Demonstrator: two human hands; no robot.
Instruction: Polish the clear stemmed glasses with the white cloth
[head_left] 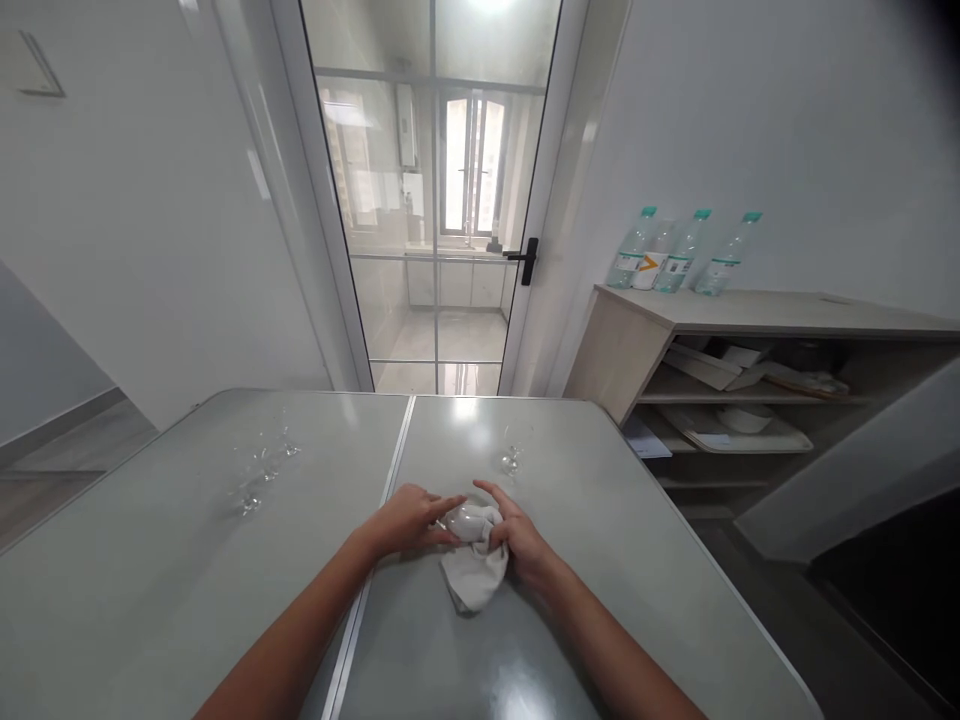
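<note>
Head view: the clear glass (461, 522) lies tilted on its side between the two hands, above the near middle of the table (555, 590). The left hand (418, 518) has thumb and fingers partly closed about its left end; the right hand (519, 535) pinches the white cloth (477, 578) at its right end, one finger stretched out, the cloth draping toward the near side. Both forearms reach in from the near edge, converging, with wrists low over the tabletop.
</note>
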